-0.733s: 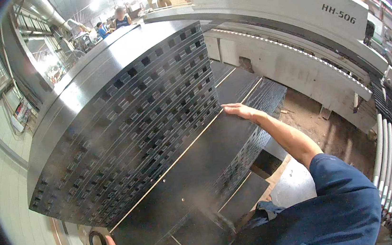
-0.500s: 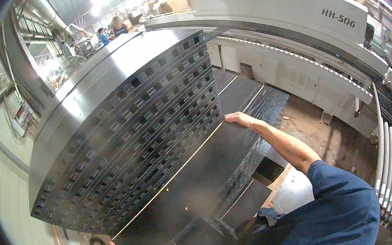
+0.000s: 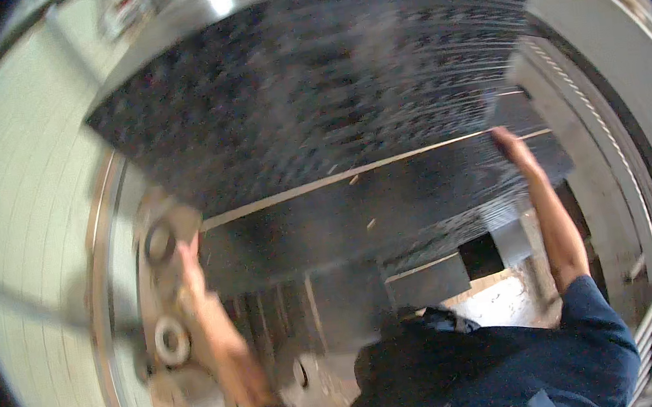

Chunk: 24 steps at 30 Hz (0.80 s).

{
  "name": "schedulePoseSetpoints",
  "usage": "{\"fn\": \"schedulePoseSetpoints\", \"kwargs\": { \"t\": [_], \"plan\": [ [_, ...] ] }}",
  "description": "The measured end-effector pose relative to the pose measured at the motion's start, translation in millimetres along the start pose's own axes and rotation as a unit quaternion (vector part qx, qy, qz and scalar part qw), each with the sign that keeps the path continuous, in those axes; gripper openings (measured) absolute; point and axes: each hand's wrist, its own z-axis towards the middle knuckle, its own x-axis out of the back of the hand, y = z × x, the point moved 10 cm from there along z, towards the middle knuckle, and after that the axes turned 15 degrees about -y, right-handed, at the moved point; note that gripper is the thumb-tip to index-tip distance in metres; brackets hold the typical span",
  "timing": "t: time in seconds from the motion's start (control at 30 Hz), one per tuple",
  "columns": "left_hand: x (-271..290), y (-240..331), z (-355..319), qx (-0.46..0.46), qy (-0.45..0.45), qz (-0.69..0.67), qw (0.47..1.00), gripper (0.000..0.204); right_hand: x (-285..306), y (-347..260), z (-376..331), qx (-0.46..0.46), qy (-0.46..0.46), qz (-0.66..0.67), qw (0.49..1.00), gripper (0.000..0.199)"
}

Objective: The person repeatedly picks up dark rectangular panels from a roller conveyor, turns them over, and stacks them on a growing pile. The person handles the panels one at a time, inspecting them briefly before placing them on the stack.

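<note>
Left hand (image 3: 193,265) and right hand (image 3: 511,151) are spread well apart in the head view, each placed at one end of a dark board (image 3: 343,213) with a long pale edge (image 3: 293,194). Contact appears to be made at both ends, but with the blur it cannot be told how tightly the fingers are closed. The board is seen directly in front of the body, its pale edge running along the foot of a tall stack of dark boards (image 3: 314,85); whether it is lying flat or tilted cannot be told. Beside the left hand, a dark ring (image 3: 148,244) is seen, with a white ring (image 3: 163,344) nearer the body. On the right, a pale machine (image 3: 612,126) is stood beyond the right hand. By judgement, the board is being taken hold of or squared up by its ends. For the next move, a firm, even grip at both ends would be called for, with the board kept level and its pale edge guarded against scraping on the stack.
</note>
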Motion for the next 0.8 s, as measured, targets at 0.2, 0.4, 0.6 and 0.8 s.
{"fn": "schedulePoseSetpoints", "kwargs": {
  "t": [0.2, 0.4, 0.6, 0.8],
  "plan": [
    [-11, -30, -136, -0.171, 0.416, -0.113, 0.886, 0.075, 45, 51, -84, 0.165, 0.15, 0.28, 0.934, 0.076],
    [-23, -16, -113, -0.254, 0.481, -0.087, 0.835, 0.074, 16, 43, -91, 0.237, 0.295, 0.25, 0.891, 0.078],
    [-27, -16, -101, -0.234, 0.431, -0.144, 0.859, 0.08, 18, 51, -86, 0.195, 0.276, 0.216, 0.916, 0.075],
    [-24, -14, -114, -0.205, 0.404, -0.07, 0.889, 0.072, 40, 82, -124, 0.162, 0.272, 0.252, 0.915, 0.068]
  ]
}}
